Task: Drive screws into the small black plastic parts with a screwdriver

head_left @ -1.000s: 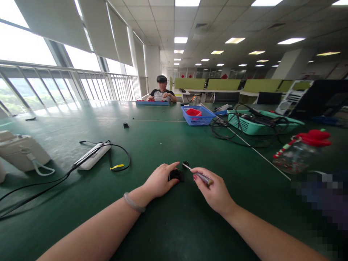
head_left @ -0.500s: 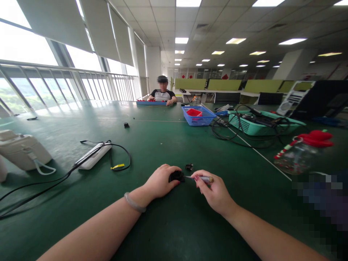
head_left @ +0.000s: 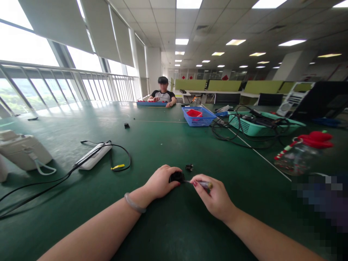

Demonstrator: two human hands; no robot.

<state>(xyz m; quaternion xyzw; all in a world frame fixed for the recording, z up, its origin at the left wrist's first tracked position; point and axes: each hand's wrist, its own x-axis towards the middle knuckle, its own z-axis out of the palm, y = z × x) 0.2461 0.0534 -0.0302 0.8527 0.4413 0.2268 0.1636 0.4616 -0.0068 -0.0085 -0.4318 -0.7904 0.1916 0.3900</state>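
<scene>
My left hand point(head_left: 162, 181) is closed round a small black part point(head_left: 177, 177) on the green table point(head_left: 160, 224), thumb in front and fingers behind. What kind of part it is I cannot tell. Between the fingers of my right hand point(head_left: 213, 194) is a screwdriver point(head_left: 206, 185) with a pale handle and thin metal shaft. Its shaft points left, and the tip meets or nearly meets the black part's right side. Just beyond, a small black piece with metal prongs point(head_left: 189, 167) lies loose on the table.
A white power strip point(head_left: 94, 156) with black cables lies to the left. Further right are a blue basket point(head_left: 199, 120), a green basket point(head_left: 240, 127) with cables, and a glass jar point(head_left: 295, 159) with a red lid. Across the table sits a person point(head_left: 163, 95) behind a blue tray point(head_left: 152, 103).
My right hand has shifted slightly left, and the screwdriver's handle end has dropped a little. My left hand keeps its hold on the black part.
</scene>
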